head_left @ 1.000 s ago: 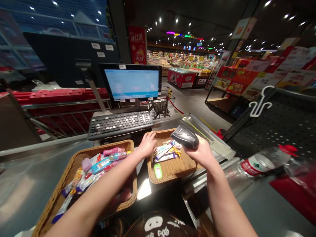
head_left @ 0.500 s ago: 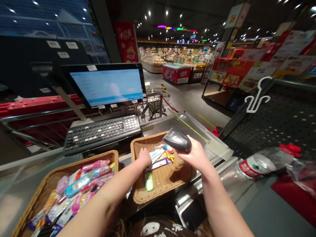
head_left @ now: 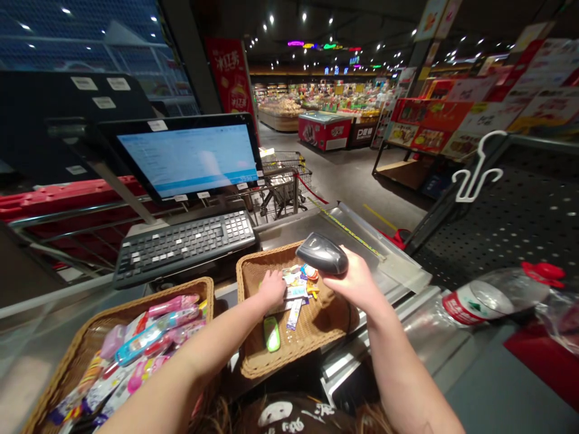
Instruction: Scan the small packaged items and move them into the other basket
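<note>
My right hand (head_left: 357, 278) is wrapped around a black barcode scanner (head_left: 322, 253), held above the right part of a wicker basket (head_left: 296, 357). Inside that basket, my left hand (head_left: 272, 289) has its fingers closed at the end of a small white-and-blue packet (head_left: 296, 293). Its fingertips are partly hidden. More slim packets lie around it, one of them a white packet (head_left: 294, 316) pointing toward me. Near my left wrist rests a bright green item (head_left: 272, 334) in the same basket.
A second wicker basket (head_left: 208, 301), full of colourful packaged goods, stands at the left. Behind are a keyboard (head_left: 185, 246) and a lit monitor (head_left: 190, 160). A large plastic bottle (head_left: 479, 301) lies at the right, below a white hanger (head_left: 474, 175).
My left hand has shifted slightly right over the packets. The packets have moved, with one now lying lower in the basket. The scanner stays in my right hand, almost unmoved.
</note>
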Available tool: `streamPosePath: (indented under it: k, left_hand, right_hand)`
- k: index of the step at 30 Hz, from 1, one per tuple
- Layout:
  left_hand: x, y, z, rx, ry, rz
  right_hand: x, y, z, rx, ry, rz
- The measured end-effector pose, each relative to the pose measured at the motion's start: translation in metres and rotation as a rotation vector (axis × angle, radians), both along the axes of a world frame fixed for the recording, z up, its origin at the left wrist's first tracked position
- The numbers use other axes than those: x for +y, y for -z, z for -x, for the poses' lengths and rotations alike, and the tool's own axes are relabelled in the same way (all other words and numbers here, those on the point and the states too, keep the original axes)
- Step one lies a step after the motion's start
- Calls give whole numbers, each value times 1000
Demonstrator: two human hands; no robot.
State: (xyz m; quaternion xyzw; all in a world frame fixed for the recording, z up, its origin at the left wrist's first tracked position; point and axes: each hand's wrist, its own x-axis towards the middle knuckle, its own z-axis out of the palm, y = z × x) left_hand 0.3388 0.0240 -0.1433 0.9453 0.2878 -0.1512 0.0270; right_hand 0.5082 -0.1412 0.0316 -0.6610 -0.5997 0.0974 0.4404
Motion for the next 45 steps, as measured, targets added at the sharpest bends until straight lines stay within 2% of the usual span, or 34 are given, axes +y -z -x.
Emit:
streamPosePath:
  k: [5,8,13,18,26,32,37,45]
  left_hand:
    - [5,0,1,-38,27,-1]
    - [10,-6,3,-100,72,-8]
    - [14,-26,5,-180,176,-5]
    - [12,-53,16,-359,252,-76]
    - [8,-104,58,-626,190,-202]
    - [1,-135,93,-700,128,-294]
    - [-6,-155,122,-764,92,-409]
    - [-5,-176,168,-830,-18,-545]
  right_hand:
    - [-1,0,1,13,4,-11]
    - [-3,1,1,38,0,-22]
    - [-5,2,3,60,6,-32]
    - [-5,1,8,54,4,-34]
    - [-6,-6,24,76,9,-44]
    - [-6,-11,38,10,-4,-110]
    - [-1,-16,56,1,-14,-96]
    - [7,-29,97,-63,-103,-85]
